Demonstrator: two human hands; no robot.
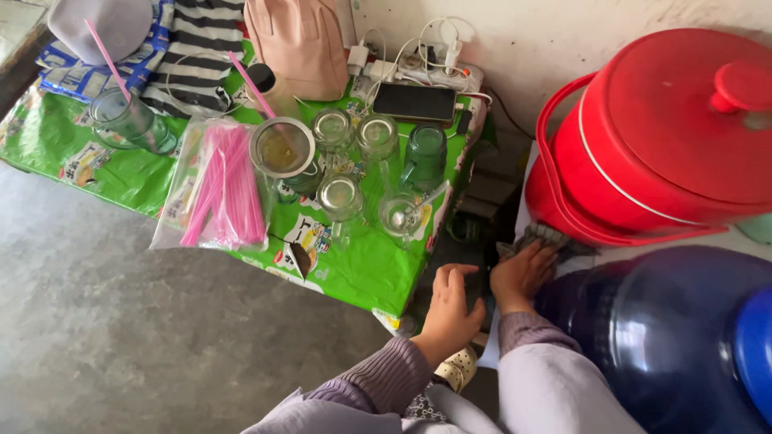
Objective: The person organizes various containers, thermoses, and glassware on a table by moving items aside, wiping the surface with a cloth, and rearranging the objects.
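My right hand [521, 275] rests low beside the big red lidded container [643, 145], its fingers curled onto a grey cloth [540, 235] at the container's base. My left hand [450, 309] hangs next to it in the dark gap between the green-covered table [362, 269] and the container. Its fingers bend down over something dark that I cannot make out. Both arms wear ribbed purple sleeves.
On the table stand several glass cups [341, 197], a green mug [425, 153], a metal strainer [281, 149], a bag of pink straws [221, 189], a phone [414, 102], a power strip [426, 72] and a pink bag [301, 44]. A large blue water jug [659, 329] sits at right. Grey concrete floor [121, 321] lies left.
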